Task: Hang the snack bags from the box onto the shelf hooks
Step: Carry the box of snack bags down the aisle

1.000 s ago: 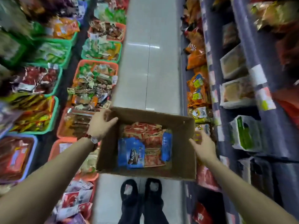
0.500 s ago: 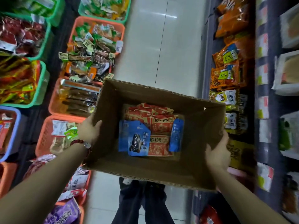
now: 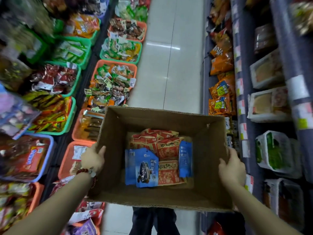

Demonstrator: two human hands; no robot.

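Observation:
An open brown cardboard box (image 3: 199, 138) is held up in front of me over the aisle. My left hand (image 3: 92, 159) grips its left wall, thumb over the rim. My right hand (image 3: 232, 168) grips the right wall the same way. On the box floor lie several snack bags: a blue bag with a dark seed picture (image 3: 144, 168), a narrow blue bag (image 3: 186, 160) and red-orange bags (image 3: 166, 150). Orange snack bags (image 3: 220, 97) hang at the shelf front on the right.
Green, orange and blue plastic baskets (image 3: 116, 78) full of packaged snacks line the left side. A grey shelf unit (image 3: 242, 85) with white trays and price tags runs along the right. A pale tiled aisle floor (image 3: 169, 65) lies between. My dark trouser legs (image 3: 152, 221) show below the box.
The box has come up from the floor into both hands. My hands have closed on its side walls, and the view has tilted up along the aisle.

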